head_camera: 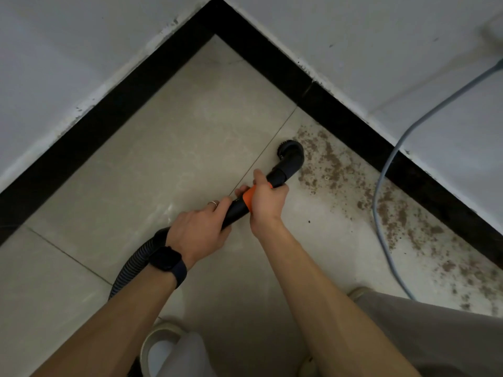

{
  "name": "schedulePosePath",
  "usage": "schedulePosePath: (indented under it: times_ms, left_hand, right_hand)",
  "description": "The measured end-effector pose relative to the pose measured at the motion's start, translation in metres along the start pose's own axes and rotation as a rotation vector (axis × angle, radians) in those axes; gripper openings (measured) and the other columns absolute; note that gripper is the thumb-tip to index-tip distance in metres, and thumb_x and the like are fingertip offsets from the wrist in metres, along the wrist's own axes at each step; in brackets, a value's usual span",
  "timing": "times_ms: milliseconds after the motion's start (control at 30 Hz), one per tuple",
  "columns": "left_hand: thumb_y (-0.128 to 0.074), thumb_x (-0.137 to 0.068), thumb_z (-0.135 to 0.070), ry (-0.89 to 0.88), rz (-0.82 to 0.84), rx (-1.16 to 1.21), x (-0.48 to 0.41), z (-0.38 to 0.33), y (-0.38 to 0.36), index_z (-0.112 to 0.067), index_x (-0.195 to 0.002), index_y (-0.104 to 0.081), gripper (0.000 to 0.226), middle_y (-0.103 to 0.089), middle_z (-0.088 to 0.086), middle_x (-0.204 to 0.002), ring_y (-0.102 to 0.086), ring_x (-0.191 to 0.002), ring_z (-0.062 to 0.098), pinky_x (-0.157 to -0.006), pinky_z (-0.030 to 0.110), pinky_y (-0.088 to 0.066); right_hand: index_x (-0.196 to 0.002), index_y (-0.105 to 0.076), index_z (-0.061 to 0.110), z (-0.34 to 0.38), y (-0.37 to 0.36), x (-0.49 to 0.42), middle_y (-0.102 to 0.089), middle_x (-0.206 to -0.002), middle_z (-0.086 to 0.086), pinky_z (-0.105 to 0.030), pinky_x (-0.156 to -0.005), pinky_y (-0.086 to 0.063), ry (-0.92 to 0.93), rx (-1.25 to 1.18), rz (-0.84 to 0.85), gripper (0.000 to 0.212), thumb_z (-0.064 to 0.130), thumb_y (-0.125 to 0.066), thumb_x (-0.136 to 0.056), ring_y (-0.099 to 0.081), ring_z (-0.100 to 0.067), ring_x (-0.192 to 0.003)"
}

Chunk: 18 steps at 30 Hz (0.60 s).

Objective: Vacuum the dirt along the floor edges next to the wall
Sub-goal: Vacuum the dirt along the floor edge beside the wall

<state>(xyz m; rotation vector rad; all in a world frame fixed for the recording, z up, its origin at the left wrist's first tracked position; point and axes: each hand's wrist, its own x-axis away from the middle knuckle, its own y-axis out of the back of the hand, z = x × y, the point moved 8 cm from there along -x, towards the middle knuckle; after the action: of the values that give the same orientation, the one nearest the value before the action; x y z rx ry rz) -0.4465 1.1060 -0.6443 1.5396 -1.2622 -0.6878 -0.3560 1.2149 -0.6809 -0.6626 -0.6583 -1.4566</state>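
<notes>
Dirt (330, 159) lies in a brown band along the black skirting (353, 118), from centre right of the frame to the lower right, nearly all of it unvacuumed. The brush nozzle (290, 152) sits at the band's upper end. My right grip (265, 198) wraps the orange collar (248, 198), my left grip (198, 232) the black wand (239, 208) behind it. Toward the upper-centre corner the floor (190, 131) looks clean, so I judge most remains.
</notes>
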Motion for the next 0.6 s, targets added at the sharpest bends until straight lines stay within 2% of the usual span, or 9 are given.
schedulePosePath:
  times_ms: [67,133,300,433,600]
  left_hand:
    - [-0.065,-0.086,-0.033,0.008,0.053,0.017,0.004,0.000,-0.003,-0.018,-0.118,-0.049,0.039,-0.066,0.004,-0.084,-0.061,-0.052,0.030,-0.047,0.027,-0.033]
    - [-0.064,-0.088,-0.034,0.003,0.093,0.021,0.008,-0.001,-0.005,-0.019,-0.118,-0.048,0.038,-0.067,0.003,-0.085,-0.060,-0.053,0.028,-0.047,0.027,-0.033]
    - [-0.050,-0.097,-0.037,0.032,0.162,-0.026,-0.010,-0.007,-0.003,-0.020,-0.129,-0.040,0.038,-0.064,0.002,-0.106,-0.066,-0.076,0.029,-0.057,0.031,-0.037]
    - [-0.050,-0.097,-0.035,0.047,0.157,-0.021,-0.028,-0.015,-0.003,-0.017,-0.132,-0.039,0.042,-0.064,0.005,-0.109,-0.066,-0.077,0.032,-0.058,0.034,-0.045]
    - [-0.047,-0.099,-0.036,0.022,0.140,-0.042,-0.045,-0.024,-0.003,-0.019,-0.133,-0.035,0.040,-0.062,0.003,-0.113,-0.066,-0.079,0.029,-0.057,0.032,-0.039]
  right_hand:
    - [-0.119,-0.039,0.012,-0.007,0.005,0.007,-0.059,-0.071,-0.004,-0.041,-0.063,-0.059,0.001,0.001,-0.022,0.031,0.013,-0.063,-0.099,-0.058,-0.015,-0.045]
    - [-0.120,-0.040,0.012,-0.011,0.011,0.007,-0.054,-0.079,-0.008,-0.035,-0.055,-0.055,0.002,0.020,-0.057,0.030,0.012,-0.059,-0.098,-0.057,-0.015,-0.044]
    - [-0.125,-0.047,0.005,0.003,0.006,-0.006,-0.053,-0.078,-0.009,-0.033,-0.052,-0.053,0.036,0.055,-0.082,0.032,0.009,-0.057,-0.095,-0.056,-0.016,-0.043]
    - [-0.130,-0.049,0.000,0.022,0.003,-0.019,-0.054,-0.074,-0.006,-0.031,-0.051,-0.051,0.052,0.069,-0.080,0.037,0.008,-0.057,-0.095,-0.056,-0.017,-0.044]
    - [-0.109,-0.047,0.011,0.036,0.004,-0.030,-0.055,-0.068,-0.004,-0.034,-0.054,-0.051,0.060,0.031,-0.067,0.018,0.007,-0.058,-0.095,-0.055,-0.019,-0.044]
